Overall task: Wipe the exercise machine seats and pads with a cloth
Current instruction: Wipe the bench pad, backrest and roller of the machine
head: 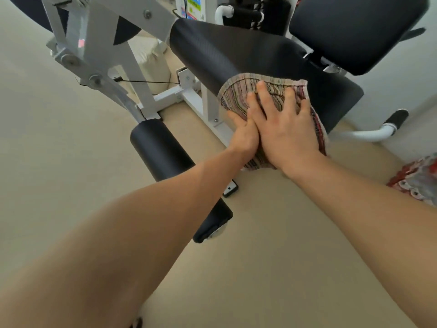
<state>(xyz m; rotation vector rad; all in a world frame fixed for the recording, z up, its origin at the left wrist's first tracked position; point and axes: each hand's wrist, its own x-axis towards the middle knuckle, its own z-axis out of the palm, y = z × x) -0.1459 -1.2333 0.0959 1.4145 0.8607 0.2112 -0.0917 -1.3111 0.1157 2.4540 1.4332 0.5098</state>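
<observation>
A striped, multicoloured cloth (238,91) is draped over the near end of the upper black roller pad (212,53) of a white exercise machine. My right hand (286,129) lies flat on the cloth with its fingers spread. My left hand (244,132) presses the cloth's near left side, tucked partly under the right hand. Behind the cloth lies the black seat (340,95), and above it the black backrest (354,27). A lower black roller pad (163,150) sticks out toward me under my left forearm.
The white steel frame (99,50) with bolts and a thin cable stands at the left. A white handle with a black grip (395,119) juts out at the right. Beige floor surrounds the machine. A red patterned fabric (418,178) shows at the right edge.
</observation>
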